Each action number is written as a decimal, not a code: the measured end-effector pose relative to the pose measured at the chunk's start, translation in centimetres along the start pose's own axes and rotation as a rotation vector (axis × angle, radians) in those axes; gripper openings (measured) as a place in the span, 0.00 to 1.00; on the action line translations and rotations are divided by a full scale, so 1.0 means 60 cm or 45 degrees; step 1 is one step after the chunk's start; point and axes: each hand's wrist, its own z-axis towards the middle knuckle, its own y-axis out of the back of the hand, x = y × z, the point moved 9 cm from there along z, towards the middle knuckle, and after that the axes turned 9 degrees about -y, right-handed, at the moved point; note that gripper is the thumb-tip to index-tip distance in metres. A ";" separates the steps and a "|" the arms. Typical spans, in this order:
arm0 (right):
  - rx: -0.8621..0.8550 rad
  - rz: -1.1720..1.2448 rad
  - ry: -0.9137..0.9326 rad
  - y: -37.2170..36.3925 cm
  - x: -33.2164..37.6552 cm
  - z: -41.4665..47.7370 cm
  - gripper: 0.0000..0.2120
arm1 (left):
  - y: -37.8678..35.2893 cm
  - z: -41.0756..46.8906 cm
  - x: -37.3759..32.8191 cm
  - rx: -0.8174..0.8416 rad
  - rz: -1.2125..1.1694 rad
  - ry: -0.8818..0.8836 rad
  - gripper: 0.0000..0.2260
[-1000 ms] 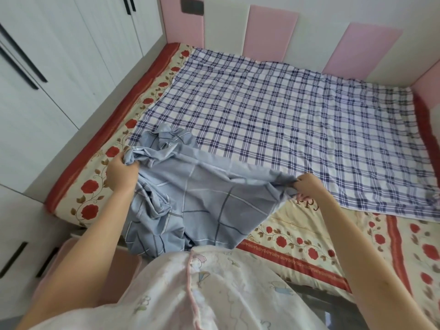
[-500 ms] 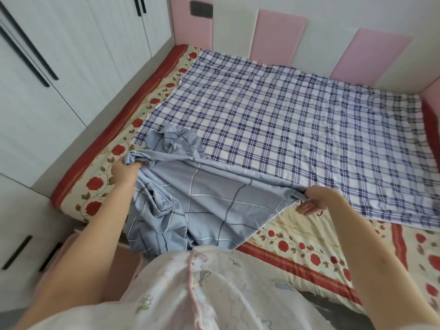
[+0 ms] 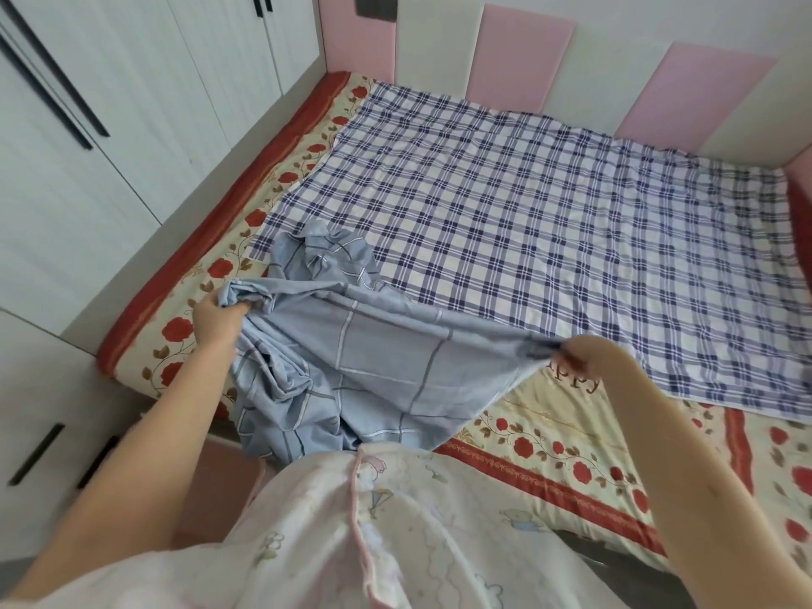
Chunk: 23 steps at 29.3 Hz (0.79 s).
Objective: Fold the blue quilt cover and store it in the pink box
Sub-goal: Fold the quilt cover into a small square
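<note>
The blue quilt cover point(image 3: 351, 367), pale blue with thin grid lines, lies crumpled at the bed's near left corner and hangs over the edge. My left hand point(image 3: 218, 319) grips a bunched part of its upper edge on the left. My right hand point(image 3: 580, 356) pinches the same edge on the right, so the cloth is stretched between both hands. Part of the pink box point(image 3: 215, 490) shows on the floor below the bed's edge, mostly hidden by my left arm and my shirt.
A blue-and-white plaid sheet point(image 3: 527, 222) is spread over the floral bed cover point(image 3: 549, 437). White wardrobe doors point(image 3: 88, 125) stand close on the left. Pink and white padded panels point(image 3: 523, 59) line the wall behind the bed.
Both hands have drawn the quilt cover's edge tighter and a little farther apart. My right hand moved slightly right and away from me. The camera view shifted a little.
</note>
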 end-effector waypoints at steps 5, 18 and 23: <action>-0.049 0.451 -0.020 0.026 0.009 -0.005 0.14 | -0.037 -0.023 0.015 0.220 0.002 0.136 0.20; -0.755 -0.963 0.264 0.054 0.077 -0.052 0.05 | -0.024 0.011 0.015 0.078 -0.027 0.200 0.11; -0.282 0.355 -0.223 0.035 -0.030 0.016 0.07 | -0.019 0.013 0.005 0.090 -0.055 0.128 0.16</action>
